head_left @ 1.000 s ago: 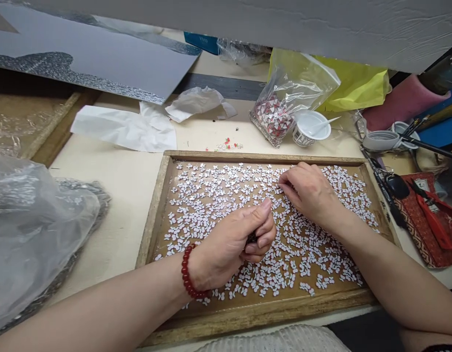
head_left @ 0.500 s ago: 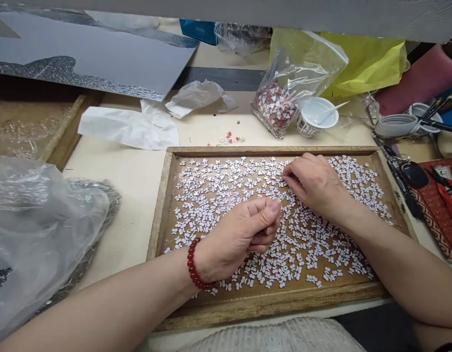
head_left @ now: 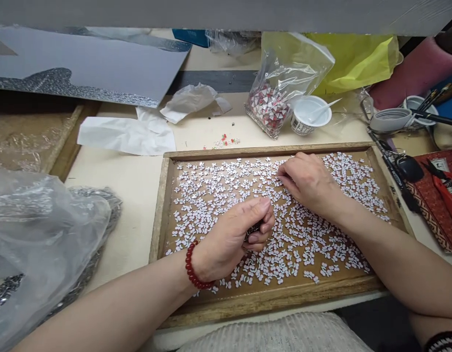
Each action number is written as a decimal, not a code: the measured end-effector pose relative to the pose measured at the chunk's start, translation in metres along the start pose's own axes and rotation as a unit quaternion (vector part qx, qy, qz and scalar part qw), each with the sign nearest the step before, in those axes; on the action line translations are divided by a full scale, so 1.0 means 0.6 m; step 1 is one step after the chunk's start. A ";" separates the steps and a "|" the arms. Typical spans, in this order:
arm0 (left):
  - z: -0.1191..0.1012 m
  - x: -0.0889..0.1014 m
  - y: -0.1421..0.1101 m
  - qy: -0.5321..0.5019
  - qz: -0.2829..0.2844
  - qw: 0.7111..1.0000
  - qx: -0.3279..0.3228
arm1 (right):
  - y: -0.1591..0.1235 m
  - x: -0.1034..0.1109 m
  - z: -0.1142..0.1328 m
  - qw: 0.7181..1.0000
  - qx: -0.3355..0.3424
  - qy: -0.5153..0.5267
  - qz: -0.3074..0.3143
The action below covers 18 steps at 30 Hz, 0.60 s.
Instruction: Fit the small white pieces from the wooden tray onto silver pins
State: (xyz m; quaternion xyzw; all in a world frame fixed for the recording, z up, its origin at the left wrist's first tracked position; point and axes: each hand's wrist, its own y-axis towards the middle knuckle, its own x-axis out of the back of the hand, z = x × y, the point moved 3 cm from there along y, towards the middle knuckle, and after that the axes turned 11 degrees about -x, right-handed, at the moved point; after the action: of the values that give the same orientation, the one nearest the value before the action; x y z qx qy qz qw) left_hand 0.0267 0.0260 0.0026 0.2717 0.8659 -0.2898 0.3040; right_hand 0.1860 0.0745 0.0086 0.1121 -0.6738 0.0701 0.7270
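Note:
A wooden tray (head_left: 158,210) is covered with many small white pieces (head_left: 207,210), shaped like paired cherries or bows. My left hand (head_left: 237,234), with a red bead bracelet (head_left: 191,266) at its wrist, is curled above the middle of the tray. Inside its palm shows a clump of small dark, shiny pieces (head_left: 252,230), too small to name. To the right, my right hand (head_left: 306,183) reaches down to the pieces near the tray's back half. Its thumb and forefinger are pinched together; what lies between them is hidden.
Behind the tray stand a clear bag of red-and-white pieces (head_left: 268,105) and a white cup (head_left: 310,115) with a small stick. Crumpled paper (head_left: 126,134) lies at back left, a plastic bag (head_left: 46,225) at left. Red-handled pliers (head_left: 448,195) rest on a red patterned pouch (head_left: 427,215) at right.
My left hand's fingers have loosened slightly, so the dark pieces in its palm now show. My right hand stays pinched over about the same part of the tray. The view has shifted slightly.

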 end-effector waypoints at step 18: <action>0.002 -0.003 -0.002 0.024 0.021 0.999 0.004 | -0.001 0.000 0.000 1.000 0.018 0.009 -0.018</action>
State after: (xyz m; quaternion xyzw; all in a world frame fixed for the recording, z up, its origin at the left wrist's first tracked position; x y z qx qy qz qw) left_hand 0.0274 0.0240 0.0034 0.2983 0.8658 -0.2801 0.2879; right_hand 0.1862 0.0739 0.0088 0.1367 -0.6635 0.0698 0.7323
